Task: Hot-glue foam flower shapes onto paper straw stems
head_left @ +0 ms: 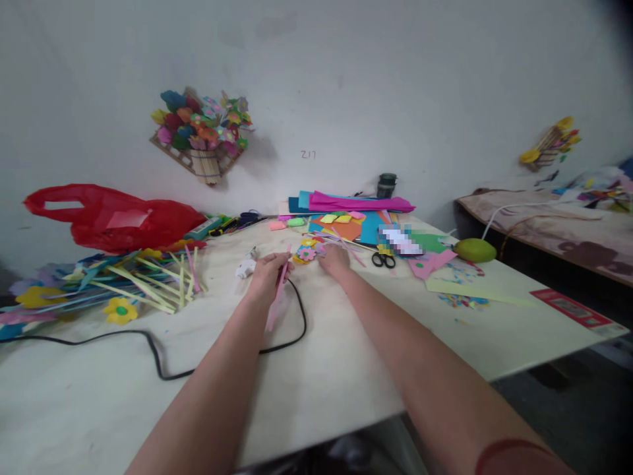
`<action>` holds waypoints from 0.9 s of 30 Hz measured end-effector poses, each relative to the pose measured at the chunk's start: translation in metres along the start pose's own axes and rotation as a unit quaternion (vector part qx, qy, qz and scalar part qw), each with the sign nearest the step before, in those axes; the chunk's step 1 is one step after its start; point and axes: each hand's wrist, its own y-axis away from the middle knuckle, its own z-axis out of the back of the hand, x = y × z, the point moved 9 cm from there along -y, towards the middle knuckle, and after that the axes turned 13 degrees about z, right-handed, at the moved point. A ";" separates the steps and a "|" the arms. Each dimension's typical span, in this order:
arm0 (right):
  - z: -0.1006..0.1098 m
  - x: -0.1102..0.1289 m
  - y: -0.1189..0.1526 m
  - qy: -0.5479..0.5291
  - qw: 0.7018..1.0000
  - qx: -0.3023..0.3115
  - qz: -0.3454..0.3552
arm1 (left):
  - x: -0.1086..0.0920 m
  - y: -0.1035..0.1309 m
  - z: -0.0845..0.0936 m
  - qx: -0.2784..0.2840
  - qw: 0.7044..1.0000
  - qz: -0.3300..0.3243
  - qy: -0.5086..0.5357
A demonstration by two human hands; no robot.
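Observation:
My left hand [270, 272] is closed round a thin pink paper strip [277, 297], which slants down toward me. Just left of that hand lies a white glue gun [244, 267], partly hidden, with a black cord [302, 310] near it. My right hand [335, 260] reaches down at the edge of a small pile of paper flowers [306, 253] in pink, yellow and blue. Its fingers look curled inward, and their tips are mostly hidden, so what they pinch does not show.
Paper stems and flowers [148, 280] lie at left before a red plastic bag [119, 214]. Scissors [384, 260], coloured sheets [346, 229], a green oval object [475, 250] and paper scraps [462, 301] are at right. A second table [544, 218] stands beyond.

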 end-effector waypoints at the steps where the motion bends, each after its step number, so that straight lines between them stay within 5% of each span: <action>1: -0.001 0.002 -0.001 0.004 1.000 0.007 -0.001 | 0.001 0.000 -0.001 0.002 1.000 0.001 -0.002; 13: -0.006 -0.007 -0.007 0.021 0.999 0.028 -0.026 | 0.004 -0.001 -0.004 0.011 1.000 0.002 -0.010; 19: 0.026 -0.010 0.001 -0.010 0.991 -0.132 -0.034 | 0.005 -0.002 -0.005 0.018 1.000 -0.003 -0.017; 23: 0.030 -0.017 0.004 -0.177 0.963 -0.192 -0.066 | 0.006 -0.002 -0.006 0.025 1.000 -0.001 -0.015; 27: 0.017 -0.012 0.008 -0.431 0.876 -0.199 -0.083 | 0.009 -0.002 -0.007 0.032 0.999 0.005 -0.018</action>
